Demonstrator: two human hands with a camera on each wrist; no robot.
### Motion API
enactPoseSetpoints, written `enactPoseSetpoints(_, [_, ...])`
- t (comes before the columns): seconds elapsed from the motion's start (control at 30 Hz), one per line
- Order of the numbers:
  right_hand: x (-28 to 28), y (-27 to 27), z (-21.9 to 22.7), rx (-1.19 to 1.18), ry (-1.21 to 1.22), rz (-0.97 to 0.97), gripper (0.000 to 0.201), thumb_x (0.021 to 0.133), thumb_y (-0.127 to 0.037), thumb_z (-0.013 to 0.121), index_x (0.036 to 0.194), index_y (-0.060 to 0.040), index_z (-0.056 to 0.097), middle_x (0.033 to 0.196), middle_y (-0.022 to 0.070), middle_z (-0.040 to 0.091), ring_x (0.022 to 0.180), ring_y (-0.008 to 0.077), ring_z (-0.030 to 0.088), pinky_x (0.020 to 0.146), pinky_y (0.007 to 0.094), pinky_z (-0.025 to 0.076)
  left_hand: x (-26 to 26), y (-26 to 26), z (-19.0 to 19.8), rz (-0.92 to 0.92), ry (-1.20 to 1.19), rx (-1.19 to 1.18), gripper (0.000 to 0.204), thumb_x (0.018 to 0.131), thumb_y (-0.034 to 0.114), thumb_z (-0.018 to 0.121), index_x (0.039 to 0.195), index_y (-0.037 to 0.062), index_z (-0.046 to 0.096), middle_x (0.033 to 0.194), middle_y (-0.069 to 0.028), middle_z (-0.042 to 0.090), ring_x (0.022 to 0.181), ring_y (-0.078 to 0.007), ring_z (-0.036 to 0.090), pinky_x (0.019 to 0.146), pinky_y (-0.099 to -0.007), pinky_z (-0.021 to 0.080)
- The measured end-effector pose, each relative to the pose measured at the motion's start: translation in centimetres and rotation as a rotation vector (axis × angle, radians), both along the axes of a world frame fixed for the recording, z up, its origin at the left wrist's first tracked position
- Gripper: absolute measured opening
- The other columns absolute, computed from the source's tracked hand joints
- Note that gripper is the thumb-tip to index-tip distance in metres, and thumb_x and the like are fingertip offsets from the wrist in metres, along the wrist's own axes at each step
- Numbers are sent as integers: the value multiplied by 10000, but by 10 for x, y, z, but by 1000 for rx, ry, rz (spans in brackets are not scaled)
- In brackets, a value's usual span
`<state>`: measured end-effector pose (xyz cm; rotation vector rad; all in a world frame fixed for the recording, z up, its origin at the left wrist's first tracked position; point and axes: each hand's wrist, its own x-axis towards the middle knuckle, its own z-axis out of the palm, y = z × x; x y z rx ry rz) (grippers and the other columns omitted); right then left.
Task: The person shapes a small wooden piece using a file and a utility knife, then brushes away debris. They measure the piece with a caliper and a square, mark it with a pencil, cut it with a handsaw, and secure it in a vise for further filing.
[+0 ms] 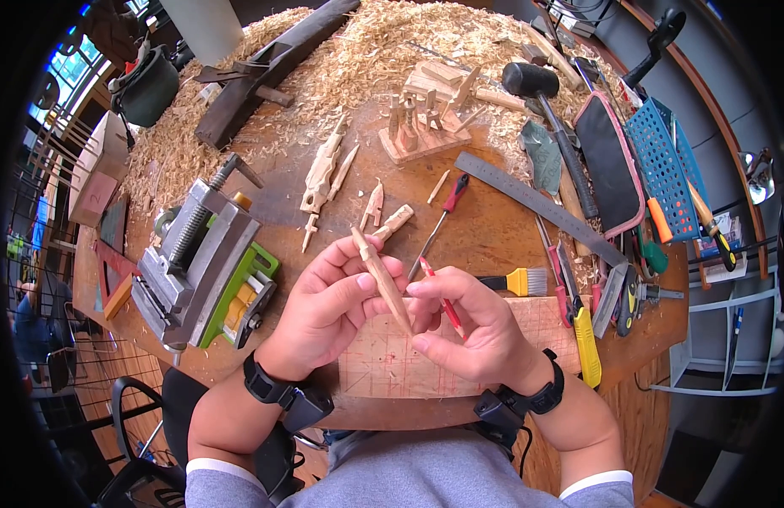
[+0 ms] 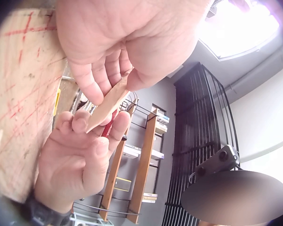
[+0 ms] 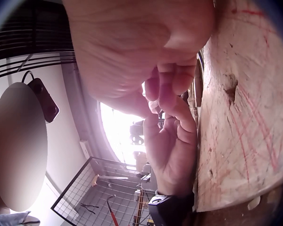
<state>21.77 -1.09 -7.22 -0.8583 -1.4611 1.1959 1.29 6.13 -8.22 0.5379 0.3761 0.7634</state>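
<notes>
My left hand [image 1: 328, 296] pinches a slim carved wooden stick [image 1: 383, 284] between thumb and fingers, tilted with its narrow lower end toward my right hand [image 1: 481, 326]. A red pencil [image 1: 451, 313] is held in the right hand's fingers, whose tips are right at the stick's lower end. In the left wrist view the stick [image 2: 108, 106] runs from the left thumb down to the right fingertips, with a bit of red pencil behind it. Hands hide most of the stick in the right wrist view. Below both lies a wooden board [image 1: 366, 372] with red lines.
A vise [image 1: 197, 262] stands left. Carved wooden pieces [image 1: 324, 169], a screwdriver [image 1: 455, 193] and a steel ruler [image 1: 536, 203] lie ahead. Right are a brush [image 1: 523, 282], yellow utility knife [image 1: 586, 347], mallet [image 1: 531, 80] and blue basket [image 1: 662, 169]. Wood shavings [image 1: 349, 59] cover the back.
</notes>
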Motion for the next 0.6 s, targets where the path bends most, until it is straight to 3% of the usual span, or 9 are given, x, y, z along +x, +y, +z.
enactPoseSetpoints(0.17, [-2,-4,-1,-129,164,-12,462,883,50,642,1321,-8,508,1060,54,579,936,105,580,833,258,496,-3,1,-2,-31,39,-19,389,996,32,509,1383,23,471,1235,-140,634,1112,-250,652,956,-371,548])
enactPoseSetpoints(0.27, [0,-3,-4,-83,85,-35,374,951,-3,602,1317,-7,524,1107,69,607,959,111,594,827,263,510,-2,0,-1,-27,41,-40,408,997,31,494,1403,16,457,1232,-142,635,1106,-242,656,961,-362,545])
enactPoseSetpoints(0.33, [1,-3,-1,-183,215,-19,293,1003,-72,564,1288,-4,564,1121,82,637,964,113,603,806,260,525,-3,1,-2,-44,42,-37,412,998,27,486,1409,11,451,1240,-148,632,1116,-245,652,965,-360,542])
enactPoseSetpoints(0.6, [2,-1,-1,-193,233,-68,234,999,-95,582,1207,5,624,1122,74,660,872,85,603,745,232,514,-2,1,0,-95,27,-33,427,1001,3,461,1427,-3,435,1271,-178,616,1168,-258,632,994,-352,526])
